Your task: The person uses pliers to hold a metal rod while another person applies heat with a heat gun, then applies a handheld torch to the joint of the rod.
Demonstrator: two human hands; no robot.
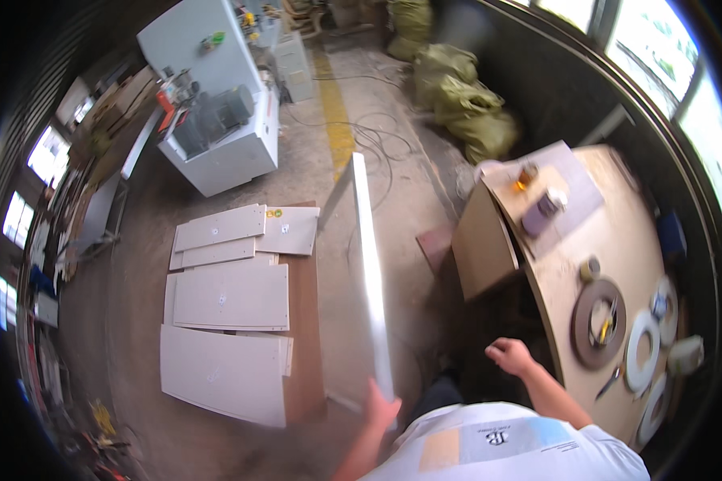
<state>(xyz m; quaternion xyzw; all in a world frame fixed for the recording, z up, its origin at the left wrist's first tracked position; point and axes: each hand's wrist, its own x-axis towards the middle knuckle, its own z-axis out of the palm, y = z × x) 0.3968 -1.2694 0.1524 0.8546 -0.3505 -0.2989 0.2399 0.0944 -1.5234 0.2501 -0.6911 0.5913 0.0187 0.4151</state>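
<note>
My left hand (382,407) is closed around the near end of a long, pale metal stand (369,264). Its bright top rail runs away from me, and slanting legs show at both ends. My fingers there are partly blurred. To the left of the stand, white panels (231,297) with drilled holes lie in overlapping piles on a brown board (304,345). My right hand (507,355) hangs in the air beside the wooden table, its fingers curled in, and I see nothing in them.
On the wooden table (569,280) at right are a purple bottle (544,210), an amber jar (526,175) and rolls of edge banding (642,349). Green sacks (475,116) line the far wall. A machine in a white housing (225,136) stands far left; cables (381,136) cross the floor.
</note>
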